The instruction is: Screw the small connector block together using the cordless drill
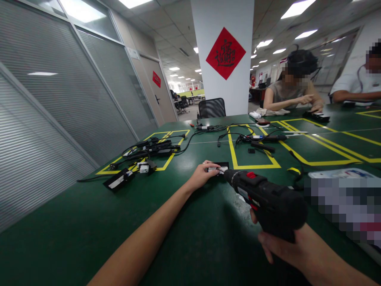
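Note:
My right hand (297, 248) is wrapped round the handle of a black cordless drill (268, 195) with red switches. The drill's chuck points forward and left, and its bit reaches a small black case (224, 164) lying on the green table. Fingers of my left hand (203, 174) grip that case from its left side. A whitish part shows on the case under the fingertips; its details are too small to make out. The hand and the drill hide much of the case.
On the left lie a black flat part (119, 179), a white block (144, 167) and tangled black cables (157, 147). A pen-like screwdriver (263, 138) and more cables lie beyond the drill. A clear-lidded box (342, 174) is at right. Two people (293, 93) sit across the table.

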Available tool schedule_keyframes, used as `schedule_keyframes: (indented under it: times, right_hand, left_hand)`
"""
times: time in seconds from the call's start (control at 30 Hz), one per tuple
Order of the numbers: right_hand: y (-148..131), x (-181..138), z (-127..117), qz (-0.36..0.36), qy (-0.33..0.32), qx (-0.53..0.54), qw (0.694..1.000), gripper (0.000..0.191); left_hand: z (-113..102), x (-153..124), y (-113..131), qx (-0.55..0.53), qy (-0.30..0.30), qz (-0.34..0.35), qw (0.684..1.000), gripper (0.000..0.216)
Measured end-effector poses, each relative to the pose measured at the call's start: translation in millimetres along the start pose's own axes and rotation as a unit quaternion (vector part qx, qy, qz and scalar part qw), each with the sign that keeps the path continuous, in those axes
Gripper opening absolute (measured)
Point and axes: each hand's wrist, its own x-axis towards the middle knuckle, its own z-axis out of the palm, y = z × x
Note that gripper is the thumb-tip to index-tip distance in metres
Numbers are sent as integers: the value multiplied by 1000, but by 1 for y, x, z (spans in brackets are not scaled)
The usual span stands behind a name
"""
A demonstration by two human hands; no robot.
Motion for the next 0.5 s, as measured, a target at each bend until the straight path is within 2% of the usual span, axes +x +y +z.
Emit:
schedule_keyframes:
  times: [0.2,0.5]
  right_hand:
    - [-12,-4,-2,17,6,-12,1000,29]
    - [-19,-7,-3,-9,-1,8,1000,25]
  left_hand:
    - [-1,1,0,1,-2,1,1000,27]
    - [0,0,-1,4,-2,0,1000,28]
